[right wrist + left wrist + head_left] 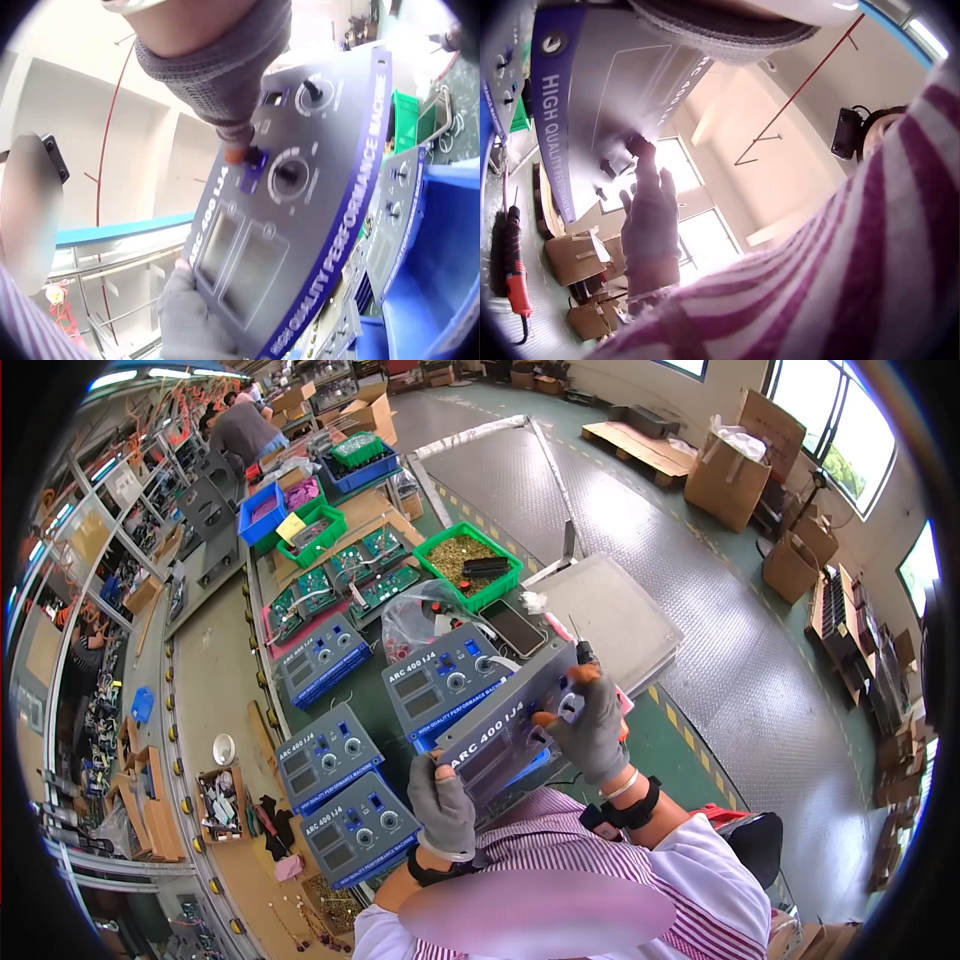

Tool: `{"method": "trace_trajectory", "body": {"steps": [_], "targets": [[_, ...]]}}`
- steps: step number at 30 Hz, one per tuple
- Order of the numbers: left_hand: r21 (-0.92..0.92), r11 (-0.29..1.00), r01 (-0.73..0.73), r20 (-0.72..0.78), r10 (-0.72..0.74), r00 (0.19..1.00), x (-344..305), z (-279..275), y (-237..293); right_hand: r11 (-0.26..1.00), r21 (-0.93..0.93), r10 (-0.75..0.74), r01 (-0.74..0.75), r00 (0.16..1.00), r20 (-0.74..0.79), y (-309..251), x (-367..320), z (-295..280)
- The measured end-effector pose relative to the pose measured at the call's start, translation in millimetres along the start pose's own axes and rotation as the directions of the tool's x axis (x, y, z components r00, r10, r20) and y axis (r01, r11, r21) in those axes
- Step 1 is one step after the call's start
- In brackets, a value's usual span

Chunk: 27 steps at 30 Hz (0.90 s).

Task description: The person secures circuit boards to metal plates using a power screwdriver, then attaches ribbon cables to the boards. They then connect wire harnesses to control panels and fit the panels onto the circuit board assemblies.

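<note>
A grey control panel (510, 705) marked ARC 400 IJ4 is held up tilted in front of the person. The gloved left hand (442, 808) grips its left end, thumb over the printed face. At the other end is the gloved right hand (597, 735), its bare fingertips at the controls. In the right wrist view a straight digit (236, 150) touches a black switch on the blue patch beside a knob (286, 176). The left wrist view shows the other right fingers standing off the panel. Two display windows (251, 281) lie near the left hand.
Several similar units (360, 835) stand on the bench to the left. Beyond are circuit boards (385, 590), a green bin of small brass-coloured parts (455, 550) and a phone (513, 628). A red-and-black electric screwdriver (516, 270) lies beyond the panel.
</note>
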<state>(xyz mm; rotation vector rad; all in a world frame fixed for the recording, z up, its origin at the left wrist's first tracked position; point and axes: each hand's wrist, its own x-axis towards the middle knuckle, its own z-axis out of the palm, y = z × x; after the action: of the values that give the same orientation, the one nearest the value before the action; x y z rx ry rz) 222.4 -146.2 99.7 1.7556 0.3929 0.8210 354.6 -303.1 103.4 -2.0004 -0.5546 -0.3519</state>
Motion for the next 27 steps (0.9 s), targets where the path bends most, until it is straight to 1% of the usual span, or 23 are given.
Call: {"method": "trace_trajectory", "body": {"steps": [1, 2, 3, 4, 5, 8, 10, 11, 13, 14, 15, 16, 17, 19, 20, 22, 23, 26, 27], "targets": [[0.008, 1.0, -0.001, -0.023, 0.001, 1.0, -1.3, -1.0, -0.9, 0.992, -0.122, -0.036, 0.027, 0.997, -0.072, -8.3, 9.8, -7.4], [0.001, 1.0, -0.012, -0.014, 0.012, 1.0, -2.7, -2.3, -0.4, 0.969, -0.244, -0.079, 0.043, 0.987, -0.139, -11.4, 18.3, -13.0], [-0.005, 1.0, -0.022, -0.006, 0.022, 1.0, -3.9, -3.5, 0.1, 1.0, -0.027, 0.015, -0.015, 1.0, 0.021, 9.0, 20.3, -10.9], [-0.029, 0.999, -0.041, 0.033, 0.042, 0.999, -5.1, -4.9, 3.4, 0.977, 0.162, 0.109, -0.139, 0.978, 0.18, 29.4, 22.2, -8.7], [-0.055, 0.997, -0.058, 0.07, 0.062, 0.996, -6.4, -5.5, 4.9, 0.88, 0.358, 0.195, -0.311, 0.925, 0.325, 41.7, 22.9, -4.5], [-0.008, 0.998, -0.059, 0.112, 0.06, 0.992, -10.8, -6.6, 4.0, 0.766, 0.477, 0.244, -0.43, 0.882, 0.404, 37.4, 17.6, -4.8], [0.039, 0.987, -0.153, 0.075, 0.15, 0.986, -13.2, -3.7, 3.1, 0.92, 0.288, 0.165, -0.265, 0.93, 0.328, 29.7, 13.6, -8.7], [0.066, 0.978, -0.196, 0.059, 0.192, 0.98, -15.5, -3.0, 2.3, 0.906, 0.316, 0.177, -0.282, 0.93, 0.321, 34.3, 9.4, -4.5], [0.125, 0.978, -0.169, 0.039, 0.166, 0.985, -17.2, -1.9, 0.9, 0.875, 0.37, 0.201, -0.312, 0.93, 0.307, 42.9, 3.7, 5.0], [0.154, 0.976, -0.157, 0.024, 0.156, 0.988, -16.7, -0.9, -0.5, 0.9, 0.267, 0.251, -0.344, 0.911, 0.328, 43.3, 1.5, 5.3], [0.202, 0.973, -0.116, -0.015, 0.121, 0.993, -15.6, 0.7, -9.7, 0.915, 0.161, 0.299, -0.371, 0.889, 0.346, 36.9, 1.6, 3.5], [0.249, 0.966, -0.069, -0.058, 0.086, 0.995, -14.3, 1.8, -26.6, 0.919, 0.052, 0.348, -0.391, 0.865, 0.361, 32.5, 2.0, 2.8], [0.297, 0.955, -0.017, -0.105, 0.051, 0.993, -13.3, 0.1, -41.1, 0.901, -0.063, 0.411, -0.429, 0.798, 0.44, 31.4, 3.7, 3.6], [0.298, 0.942, 0.152, -0.035, -0.149, 0.988, 10.2, -9.0, -55.5, 0.845, -0.293, 0.531, -0.447, 0.636, 0.561, 31.9, 10.7, 6.9], [0.303, 0.923, 0.237, -0.003, -0.248, 0.969, 21.9, -14.5, -63.1, 0.859, -0.32, 0.51, -0.401, 0.612, 0.604, 36.3, 11.1, 10.3], [0.441, 0.847, 0.297, 0.017, -0.338, 0.941, 32.6, -24.8, -89.4, 0.884, -0.36, 0.467, -0.297, 0.556, 0.688, 52.3, 8.1, 20.4], [0.505, 0.799, 0.325, 0.018, -0.387, 0.922, 36.0, -28.0, -101.1, 0.893, -0.363, 0.45, -0.267, 0.576, 0.683, 57.5, 5.0, 26.5], [0.771, 0.587, 0.247, 0.037, -0.429, 0.903, 43.2, -28.5, -119.0, 0.903, -0.389, 0.416, -0.18, 0.586, 0.695, 68.2, 9.5, 49.4], [0.835, 0.492, 0.247, 0.02, -0.476, 0.879, 45.7, -25.7, -118.4, 0.898, -0.413, 0.418, -0.149, 0.581, 0.699, 70.4, 12.6, 56.0]]}}
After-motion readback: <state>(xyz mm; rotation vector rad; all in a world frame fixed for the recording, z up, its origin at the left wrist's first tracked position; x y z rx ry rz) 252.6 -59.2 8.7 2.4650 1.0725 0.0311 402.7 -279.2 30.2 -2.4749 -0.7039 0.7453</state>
